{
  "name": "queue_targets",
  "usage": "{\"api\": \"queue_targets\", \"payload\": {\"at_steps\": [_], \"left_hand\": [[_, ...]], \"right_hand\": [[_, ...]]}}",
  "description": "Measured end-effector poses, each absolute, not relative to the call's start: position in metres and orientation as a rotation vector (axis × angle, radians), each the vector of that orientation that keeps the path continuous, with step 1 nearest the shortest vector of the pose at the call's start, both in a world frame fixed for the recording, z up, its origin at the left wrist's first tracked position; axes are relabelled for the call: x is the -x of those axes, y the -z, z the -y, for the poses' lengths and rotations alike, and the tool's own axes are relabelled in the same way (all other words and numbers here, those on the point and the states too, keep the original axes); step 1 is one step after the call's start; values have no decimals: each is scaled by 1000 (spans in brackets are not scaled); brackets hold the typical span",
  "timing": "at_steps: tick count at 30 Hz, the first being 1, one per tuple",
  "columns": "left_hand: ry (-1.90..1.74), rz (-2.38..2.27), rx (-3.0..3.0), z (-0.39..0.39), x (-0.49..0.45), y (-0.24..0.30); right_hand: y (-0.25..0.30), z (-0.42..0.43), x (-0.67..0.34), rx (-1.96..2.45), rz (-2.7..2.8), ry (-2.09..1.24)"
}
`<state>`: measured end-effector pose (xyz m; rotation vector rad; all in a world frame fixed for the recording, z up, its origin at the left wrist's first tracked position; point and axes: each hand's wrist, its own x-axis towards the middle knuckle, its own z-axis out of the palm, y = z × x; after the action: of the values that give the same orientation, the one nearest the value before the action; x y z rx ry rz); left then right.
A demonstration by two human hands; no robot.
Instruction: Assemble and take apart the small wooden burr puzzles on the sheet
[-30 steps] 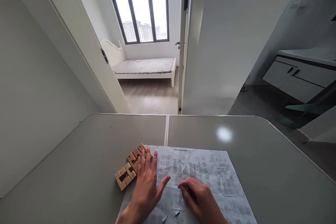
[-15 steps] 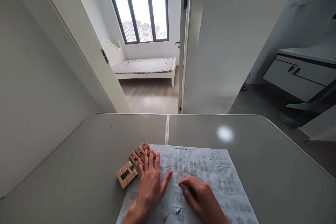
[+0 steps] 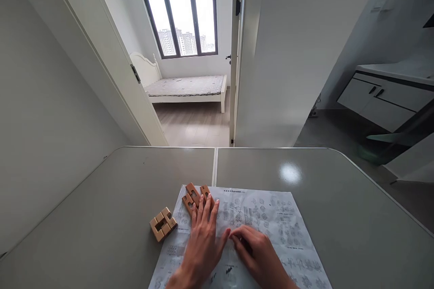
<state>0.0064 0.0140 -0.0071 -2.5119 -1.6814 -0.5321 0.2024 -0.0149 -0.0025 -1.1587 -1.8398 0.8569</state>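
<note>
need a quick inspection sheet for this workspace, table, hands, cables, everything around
surface: grey tabletop with a pale seam; one bright light reflection at right
job's things: brown notched pieces lie on a creased printed sheet; a block cluster with a central gap sits at the sheet's left edge
clutter: small dark marks low on the sheet, print or loose bits unclear
left hand: spread, fingertips at the brown pieces
right hand: loosely curled over the sheet, inside hidden
cables: nothing seen on the tabletop
surroundings: bed and window ahead, cabinet at right
</note>
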Motion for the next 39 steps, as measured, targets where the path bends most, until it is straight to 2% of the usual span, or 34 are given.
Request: {"api": "queue_targets", "payload": {"at_steps": [6,13,22,39], "left_hand": [[648,1767,2346,-44,6,-3],[654,1928,2218,-66,10,16],[779,1773,2468,-69,5,4],[674,1547,2722,-65,1,-4]], "right_hand": [[-1,14,-203,1174,1847,-844],[1,14,-204,1189,1832,-877],[2,14,-203,1194,1834,-892],[3,16,-203,1202,1823,-868]]}}
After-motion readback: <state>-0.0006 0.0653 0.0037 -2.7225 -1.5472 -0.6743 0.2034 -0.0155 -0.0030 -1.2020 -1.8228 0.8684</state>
